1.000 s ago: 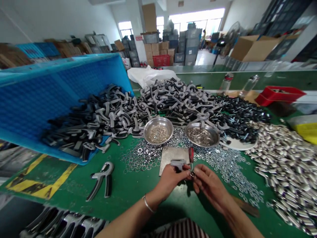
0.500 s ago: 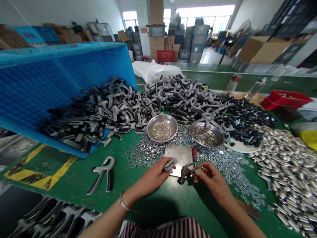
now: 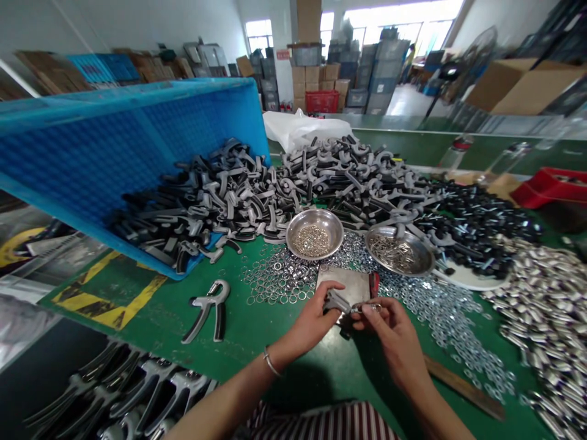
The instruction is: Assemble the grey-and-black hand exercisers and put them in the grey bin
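Observation:
My left hand is closed round a grey hand-grip exerciser handle, its end pointing right. Opposite it, my right hand pinches a small metal spring between thumb and fingers. The handle and the spring meet or nearly meet; the fingers cover the exact contact. Just below them shows a dark knob-like part, and I cannot tell how it is held. Under the hands lies a metal plate with a red piece at its right corner. An assembled hand-grip exerciser lies to the left.
Two steel bowls hold small parts: the left bowl and the right bowl. Loose rings and nuts surround them. Behind is a heap of handles beside a tipped blue crate. Metal cylinders and a wooden strip lie right.
My left hand has turned the handle and brought it right, up to the spring in my right hand. The whole view has shifted, with the table's contents appearing farther right.

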Demonstrator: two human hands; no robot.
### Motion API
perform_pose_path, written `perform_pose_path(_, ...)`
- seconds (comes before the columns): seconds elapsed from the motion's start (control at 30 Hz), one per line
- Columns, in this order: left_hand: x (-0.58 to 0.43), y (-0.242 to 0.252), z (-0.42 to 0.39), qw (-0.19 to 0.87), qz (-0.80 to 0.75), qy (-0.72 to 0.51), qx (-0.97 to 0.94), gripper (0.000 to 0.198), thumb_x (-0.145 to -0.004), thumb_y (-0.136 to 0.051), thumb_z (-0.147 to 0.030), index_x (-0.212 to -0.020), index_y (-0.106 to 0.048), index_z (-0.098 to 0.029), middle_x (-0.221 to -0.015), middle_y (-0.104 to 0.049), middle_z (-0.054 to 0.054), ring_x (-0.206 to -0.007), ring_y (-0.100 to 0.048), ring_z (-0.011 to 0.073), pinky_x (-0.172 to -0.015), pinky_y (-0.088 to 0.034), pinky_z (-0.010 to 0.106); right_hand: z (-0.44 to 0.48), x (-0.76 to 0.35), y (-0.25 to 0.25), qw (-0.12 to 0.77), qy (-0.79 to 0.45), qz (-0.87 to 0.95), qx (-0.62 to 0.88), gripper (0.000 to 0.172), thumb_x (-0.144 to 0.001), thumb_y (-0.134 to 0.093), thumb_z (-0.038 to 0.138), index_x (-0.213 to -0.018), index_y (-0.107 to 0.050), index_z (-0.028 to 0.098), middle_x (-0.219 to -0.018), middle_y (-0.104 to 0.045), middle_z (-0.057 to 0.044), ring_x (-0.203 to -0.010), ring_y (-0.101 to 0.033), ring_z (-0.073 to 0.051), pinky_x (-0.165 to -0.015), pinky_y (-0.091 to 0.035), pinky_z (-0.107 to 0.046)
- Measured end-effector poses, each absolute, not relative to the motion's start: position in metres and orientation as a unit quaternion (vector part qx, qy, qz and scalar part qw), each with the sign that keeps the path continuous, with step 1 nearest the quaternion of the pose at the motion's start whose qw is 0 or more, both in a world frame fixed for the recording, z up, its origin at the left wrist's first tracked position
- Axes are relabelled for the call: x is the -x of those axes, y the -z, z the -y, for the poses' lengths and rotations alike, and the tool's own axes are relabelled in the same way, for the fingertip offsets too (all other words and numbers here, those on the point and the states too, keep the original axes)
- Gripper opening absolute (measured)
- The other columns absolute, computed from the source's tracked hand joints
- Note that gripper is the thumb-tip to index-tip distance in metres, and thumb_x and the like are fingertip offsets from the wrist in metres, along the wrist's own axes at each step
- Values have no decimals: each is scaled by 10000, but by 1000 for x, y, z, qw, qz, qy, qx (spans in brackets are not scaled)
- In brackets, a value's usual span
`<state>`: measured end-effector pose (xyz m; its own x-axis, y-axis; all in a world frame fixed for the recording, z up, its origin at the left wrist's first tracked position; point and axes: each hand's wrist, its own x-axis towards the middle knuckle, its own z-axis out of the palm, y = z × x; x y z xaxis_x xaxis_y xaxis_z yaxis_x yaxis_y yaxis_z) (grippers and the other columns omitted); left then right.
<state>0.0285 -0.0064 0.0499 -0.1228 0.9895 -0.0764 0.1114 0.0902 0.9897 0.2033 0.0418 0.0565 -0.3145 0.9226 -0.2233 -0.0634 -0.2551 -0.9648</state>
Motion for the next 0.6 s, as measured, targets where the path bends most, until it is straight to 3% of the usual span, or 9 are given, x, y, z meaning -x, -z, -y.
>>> perform_pose_path(0.2, -54, -29, 10, 536, -547, -552, -330, 363, -813, -548, -182, -1144, -402, -218, -703, -540, -73, -551, -485, 83, -520, -384, 181, -33, -187, -48, 410, -611, 502, 455, 272, -806, -747, 471, -929, -626, 262, -852, -696, -14, -765, -652, -195, -760, -533, -332)
perform_pose_path(0.3, -60, -23, 18, 617, -504, -528, -295, 365, -781, -567, -185, -1103, -399, -214, -600, -507, -105, -426, -407, 64, -435, -334, 167, -35, -191, -42, 392, -577, 555, 453, 242, -801, -744, 469, -891, -657, 261, -847, -678, -18, -786, -609, -202, -728, -494, -301)
perform_pose_path(0.47, -40, -45, 40, 768, -370, -383, -356, 685, -719, -775, -237, -1288, -395, -213, -855, -662, -2, -518, -549, 68, -502, -442, 190, -45, -200, -45, 301, -642, 596, 377, 239, -808, -725, 481, -837, -658, 253, -820, -653, -10, -775, -598, -198, -707, -481, -294)
perform_pose_path(0.6, -26, -50, 43, 750, -372, -460, -295, 450, -866, -620, -474, -1147, -463, -158, -729, -682, 28, -384, -435, 52, -409, -340, 178, -74, -173, -47, 247, -554, 724, 328, 240, -914, -564, 470, -856, -643, 251, -794, -646, -19, -749, -609, -205, -709, -491, -322)
